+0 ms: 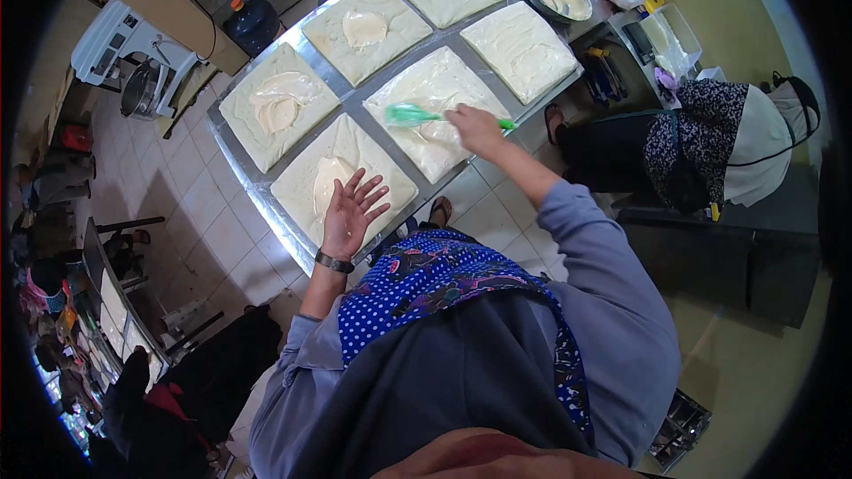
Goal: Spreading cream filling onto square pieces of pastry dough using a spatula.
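My right hand (476,131) grips the green handle of a spatula (409,115), whose blurred green head is over the middle slab in the near row. That pale, flat sponge-like slab (436,153) has cream smeared across much of its top. My left hand (353,213) holds nothing, palm up and fingers spread, above the front corner slab (299,189). A dollop of pale cream (327,179) lies there, partly hidden by my fingers. Beyond, the right-hand slab (519,50) is coated with cream. Unspread cream (276,113) sits in the middle of the left slab.
The slabs rest on a metal-topped table (349,101). A bowl of cream (564,3) stands at its far right corner among packets. One person (699,140) bends at the right; another in dark clothing (200,379) is lower left. A stand mixer (133,46) stands far left.
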`<state>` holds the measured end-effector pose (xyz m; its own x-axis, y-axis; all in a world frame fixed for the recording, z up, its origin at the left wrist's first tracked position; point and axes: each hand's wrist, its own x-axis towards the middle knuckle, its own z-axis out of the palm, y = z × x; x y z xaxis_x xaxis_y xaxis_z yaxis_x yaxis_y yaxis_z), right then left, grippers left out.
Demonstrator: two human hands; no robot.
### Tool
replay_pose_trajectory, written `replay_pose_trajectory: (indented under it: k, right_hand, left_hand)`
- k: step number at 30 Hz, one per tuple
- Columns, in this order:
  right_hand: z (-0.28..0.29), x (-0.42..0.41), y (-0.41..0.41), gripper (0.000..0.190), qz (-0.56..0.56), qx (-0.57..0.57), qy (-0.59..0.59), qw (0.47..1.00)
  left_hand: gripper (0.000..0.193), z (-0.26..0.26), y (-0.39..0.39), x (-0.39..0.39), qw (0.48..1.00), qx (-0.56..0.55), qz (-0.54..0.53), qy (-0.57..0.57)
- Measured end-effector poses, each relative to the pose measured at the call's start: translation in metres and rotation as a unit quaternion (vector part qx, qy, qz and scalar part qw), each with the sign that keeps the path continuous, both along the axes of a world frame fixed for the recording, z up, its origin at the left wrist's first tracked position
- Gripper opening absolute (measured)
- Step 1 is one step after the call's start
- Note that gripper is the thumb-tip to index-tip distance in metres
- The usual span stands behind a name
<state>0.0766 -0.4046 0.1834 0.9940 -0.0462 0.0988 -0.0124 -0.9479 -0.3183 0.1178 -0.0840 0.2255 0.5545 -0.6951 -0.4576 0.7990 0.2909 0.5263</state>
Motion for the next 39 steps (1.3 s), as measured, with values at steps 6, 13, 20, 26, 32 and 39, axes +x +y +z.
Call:
replay_pose_trajectory:
  k: [6,13,20,26,32,39]
  right_hand:
    - [-0.021,0.043,-0.07,0.033,-0.061,-0.078,-0.007,0.995]
    - [0.002,0.042,-0.124,0.011,-0.187,-0.052,0.041,0.98]
    - [0.007,-0.037,-0.117,0.012,-0.2,-0.041,0.09,0.975]
    - [0.025,-0.149,-0.098,0.012,-0.222,-0.034,0.083,0.971]
    - [0.044,-0.134,-0.088,0.015,-0.316,0.05,0.038,0.947]
    - [-0.073,-0.063,0.023,0.014,-0.297,0.231,-0.017,0.926]
  left_hand:
    - [0.06,0.005,0.005,-0.01,0.999,0.009,0.028,-0.015]
    - [0.058,-0.01,0.029,-0.028,0.998,0.01,0.061,-0.004]
    - [0.058,-0.015,0.028,-0.028,0.998,-0.01,0.055,-0.003]
    - [0.059,-0.016,0.032,-0.02,0.999,-0.023,0.031,-0.023]
    - [0.06,-0.012,0.027,-0.016,0.999,-0.021,0.012,-0.034]
    - [0.06,-0.006,0.018,-0.017,0.998,-0.032,-0.005,-0.044]
